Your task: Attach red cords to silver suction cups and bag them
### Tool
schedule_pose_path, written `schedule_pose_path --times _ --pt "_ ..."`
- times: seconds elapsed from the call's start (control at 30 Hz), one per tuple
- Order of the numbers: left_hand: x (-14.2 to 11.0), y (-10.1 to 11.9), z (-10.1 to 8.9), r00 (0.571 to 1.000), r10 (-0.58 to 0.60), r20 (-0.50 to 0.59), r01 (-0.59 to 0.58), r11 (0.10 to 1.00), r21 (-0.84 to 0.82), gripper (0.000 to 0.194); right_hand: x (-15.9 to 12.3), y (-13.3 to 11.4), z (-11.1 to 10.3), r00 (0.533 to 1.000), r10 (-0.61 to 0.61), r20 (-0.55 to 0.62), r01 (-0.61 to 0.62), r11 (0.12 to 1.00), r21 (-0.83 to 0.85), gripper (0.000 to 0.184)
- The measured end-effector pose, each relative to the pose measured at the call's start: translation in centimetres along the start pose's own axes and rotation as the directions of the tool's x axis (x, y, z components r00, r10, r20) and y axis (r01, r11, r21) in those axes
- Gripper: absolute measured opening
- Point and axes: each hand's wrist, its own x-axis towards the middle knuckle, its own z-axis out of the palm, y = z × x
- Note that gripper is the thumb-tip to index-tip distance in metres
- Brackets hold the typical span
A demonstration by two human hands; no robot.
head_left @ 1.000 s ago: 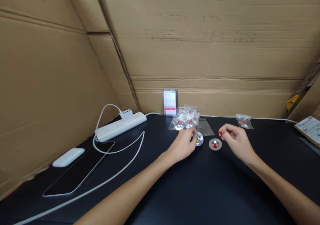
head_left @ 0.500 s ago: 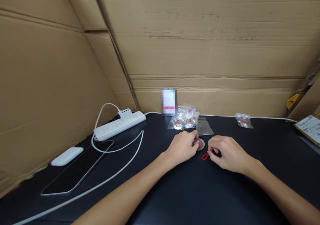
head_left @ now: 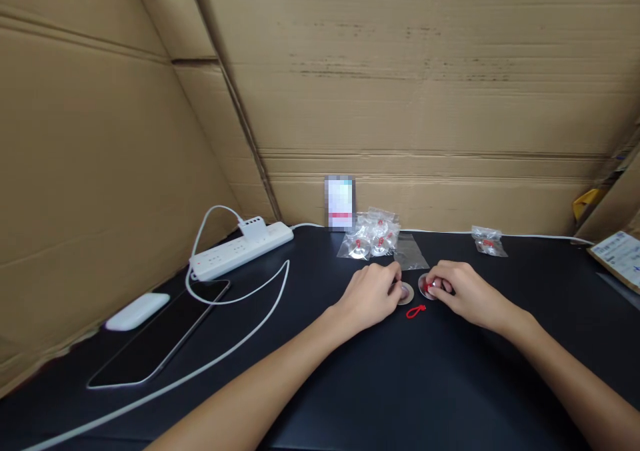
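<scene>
At the near left, a white cable (head_left: 200, 369) runs over the dark worktop (head_left: 380, 384), and a black tablet (head_left: 155, 337) lies there flat. In the middle, a red cord loop (head_left: 416, 311) lies on the worktop, just below the fingers of both hands and apart from them. The left hand (head_left: 369, 292) holds the left metal disc (head_left: 407, 294) by its side, with thumb and fingers close together. The right hand (head_left: 465, 296) has its fingers narrow over the right metal disc (head_left: 423, 283), where a red piece (head_left: 429, 287) shows beside the fingertips; whether they pinch it, I cannot tell. Farther, at left, there is a white power strip (head_left: 243, 252). Behind the left hand lie clear bags (head_left: 373, 234) with discs inside; a single bag (head_left: 489, 243) lies well to the right. Farthest, a phone (head_left: 340, 204) stands before the cardboard wall (head_left: 425, 104).
</scene>
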Motion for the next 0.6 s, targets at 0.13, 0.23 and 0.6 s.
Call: schedule_pose_path --times 0.13,0.23,0.6 --pt "0.0 0.0 0.2 1.0 0.022 -0.016 -0.021 0.999 0.024 0.014 -0.1 -0.1 0.5 1.0 -0.013 -0.002 0.013 0.999 0.035 0.012" --pt "0.0 0.1 0.4 1.0 0.009 -0.028 -0.007 0.998 0.057 0.016 -0.1 -0.4 0.9 0.999 -0.032 -0.022 0.032 0.999 0.002 0.017" --pt "0.0 0.7 0.6 0.995 -0.009 -0.099 0.021 0.993 0.12 0.017 0.3 -1.4 2.0 0.987 -0.049 -0.153 0.023 0.986 -0.162 0.016"
